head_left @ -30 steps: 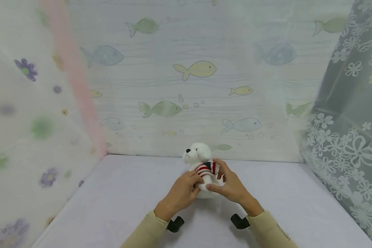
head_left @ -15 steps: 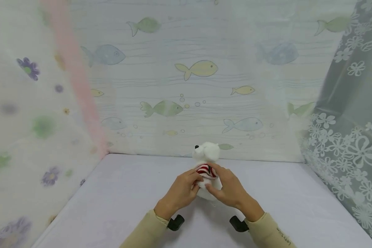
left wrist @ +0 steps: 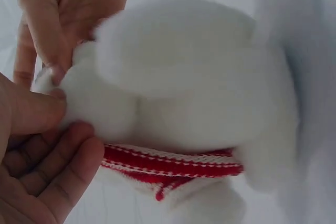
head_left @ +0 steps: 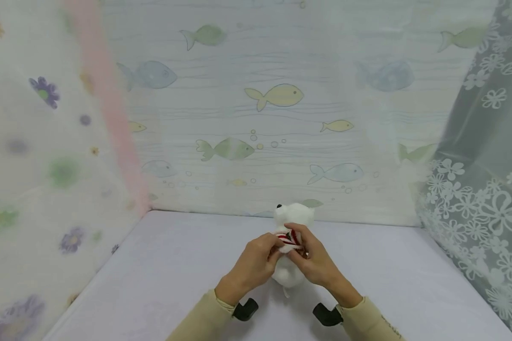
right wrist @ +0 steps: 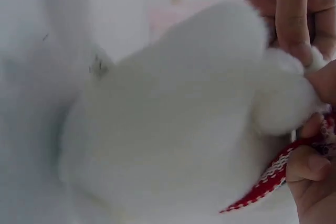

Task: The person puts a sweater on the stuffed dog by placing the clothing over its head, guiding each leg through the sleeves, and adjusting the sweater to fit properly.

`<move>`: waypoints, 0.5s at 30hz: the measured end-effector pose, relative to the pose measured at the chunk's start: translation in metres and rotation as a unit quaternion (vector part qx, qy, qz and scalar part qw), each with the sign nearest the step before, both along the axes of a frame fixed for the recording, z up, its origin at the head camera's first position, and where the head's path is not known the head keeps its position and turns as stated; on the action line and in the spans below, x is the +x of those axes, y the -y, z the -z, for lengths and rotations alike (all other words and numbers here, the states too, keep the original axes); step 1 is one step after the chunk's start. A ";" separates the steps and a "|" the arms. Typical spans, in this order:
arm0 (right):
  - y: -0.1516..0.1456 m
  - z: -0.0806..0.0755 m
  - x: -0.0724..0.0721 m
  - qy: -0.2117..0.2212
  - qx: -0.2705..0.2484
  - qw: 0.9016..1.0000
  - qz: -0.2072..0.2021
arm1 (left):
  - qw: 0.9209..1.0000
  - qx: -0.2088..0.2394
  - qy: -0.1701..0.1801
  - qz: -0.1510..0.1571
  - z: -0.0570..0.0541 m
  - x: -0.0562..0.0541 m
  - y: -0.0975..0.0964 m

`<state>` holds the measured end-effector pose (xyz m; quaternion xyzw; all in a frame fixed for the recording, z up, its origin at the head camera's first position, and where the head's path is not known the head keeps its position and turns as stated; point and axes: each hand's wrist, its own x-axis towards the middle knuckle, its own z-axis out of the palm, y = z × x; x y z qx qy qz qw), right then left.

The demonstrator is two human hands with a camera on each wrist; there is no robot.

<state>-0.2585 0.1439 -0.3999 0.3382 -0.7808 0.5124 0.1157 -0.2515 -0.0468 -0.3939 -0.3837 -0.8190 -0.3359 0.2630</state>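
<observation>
A white plush dog (head_left: 296, 214) stands upright on the table, its back toward me and its black nose toward the left. It wears a red-and-white striped knitted sweater (head_left: 288, 238), whose edge band (left wrist: 173, 162) shows below the body in the left wrist view. From the left, my left hand (head_left: 256, 260) pinches the dog at its upper body beside the sweater. My right hand (head_left: 320, 260) grips it from the other side, fingers over the sweater and thumb lower down. White plush bulges between the fingers in the right wrist view. The fingertips are partly hidden there.
A white cloth covers the table (head_left: 187, 265). Behind it hangs a curtain (head_left: 222, 118) printed with fish. Flowered sheets stand at left and right. Black wrist mounts (head_left: 245, 309) stick out below both sleeves.
The dog has turned so that its back faces me more, and has shifted slightly right. The right hand has closed in toward the left hand at the sweater.
</observation>
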 end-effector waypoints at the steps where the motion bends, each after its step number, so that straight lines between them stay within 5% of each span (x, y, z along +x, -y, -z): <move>1: 0.000 -0.002 0.000 0.009 -0.014 1.000 -0.014 | 1.000 0.006 0.000 0.006 -0.001 0.001 -0.001; 5: -0.002 -0.011 0.004 0.046 -0.038 0.996 -0.069 | 0.998 0.021 0.025 0.049 -0.004 0.003 -0.002; 9: -0.003 -0.024 0.012 0.065 -0.010 0.994 -0.083 | 0.994 0.026 0.069 0.084 -0.004 0.002 -0.001; 15: -0.001 -0.033 0.022 0.037 0.040 0.997 -0.051 | 0.998 -0.004 0.044 0.035 -0.001 0.000 -0.001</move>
